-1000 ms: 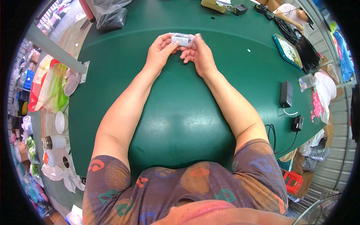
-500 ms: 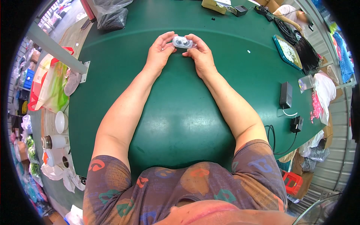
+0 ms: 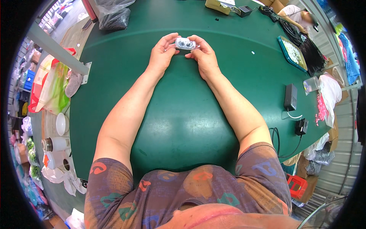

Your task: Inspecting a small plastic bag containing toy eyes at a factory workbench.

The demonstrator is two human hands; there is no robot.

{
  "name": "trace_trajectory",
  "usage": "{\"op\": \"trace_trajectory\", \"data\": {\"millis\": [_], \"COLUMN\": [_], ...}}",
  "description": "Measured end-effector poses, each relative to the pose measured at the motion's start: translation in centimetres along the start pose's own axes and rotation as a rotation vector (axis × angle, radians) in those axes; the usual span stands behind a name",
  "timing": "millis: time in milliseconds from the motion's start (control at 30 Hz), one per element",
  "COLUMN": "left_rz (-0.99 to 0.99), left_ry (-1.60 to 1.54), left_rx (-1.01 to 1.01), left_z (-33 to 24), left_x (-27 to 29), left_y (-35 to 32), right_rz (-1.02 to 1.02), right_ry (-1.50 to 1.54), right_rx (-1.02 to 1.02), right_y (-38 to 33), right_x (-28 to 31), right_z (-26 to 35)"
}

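Both of my arms stretch forward over the green table. Between my fingertips is a small clear plastic piece with two round, darker-looking cups side by side; its exact kind is too small to make out. My left hand pinches its left end between thumb and fingers. On the opposite end my right hand does the same, thumb below and fingers above. The piece is held up over the tabletop, its cups facing me. My fingers hide both of its ends.
On the right lie a black power adapter, a smaller black plug, a teal-edged tray of small white pieces, black cables and pink bits. A person works at the far right. A metal post stands left.
The clear piece has tilted and dropped very slightly, so its two cups show more plainly. Both hands keep their hold in nearly the same place.
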State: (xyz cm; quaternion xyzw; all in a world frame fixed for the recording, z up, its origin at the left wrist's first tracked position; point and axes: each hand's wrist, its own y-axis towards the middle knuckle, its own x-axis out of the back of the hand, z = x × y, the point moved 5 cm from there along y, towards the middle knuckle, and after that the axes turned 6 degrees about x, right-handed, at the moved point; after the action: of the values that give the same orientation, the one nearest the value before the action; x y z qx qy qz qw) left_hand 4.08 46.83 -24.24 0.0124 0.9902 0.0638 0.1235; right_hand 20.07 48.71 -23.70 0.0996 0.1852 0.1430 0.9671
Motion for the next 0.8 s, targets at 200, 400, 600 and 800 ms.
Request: {"op": "trace_trajectory", "data": {"millis": [200,400,600,800], "left_rz": [-0.006,0.01,-0.003,-0.019], "left_ry": [-0.067,-0.026,-0.01,0.016], "left_rx": [0.02,-0.036,-0.049,-0.061], "left_z": [-0.24,-0.38,-0.4,-0.66], "left_x": [0.03,-0.26,-0.28,-0.23], "left_y": [-0.18,-0.25,-0.15,-0.22], "right_rz": [0.004,0.034,0.024,-0.008], "right_ry": [-0.044,-0.057,-0.061,0.007], "right_rx": [0.056,0.086,0.076,0.073], "right_y": [-0.01,-0.01,0.21,-0.02], "right_x": [0.14,0.07,0.23,0.14], "right_z": [0.11,0.28,-0.06,0.62]}}
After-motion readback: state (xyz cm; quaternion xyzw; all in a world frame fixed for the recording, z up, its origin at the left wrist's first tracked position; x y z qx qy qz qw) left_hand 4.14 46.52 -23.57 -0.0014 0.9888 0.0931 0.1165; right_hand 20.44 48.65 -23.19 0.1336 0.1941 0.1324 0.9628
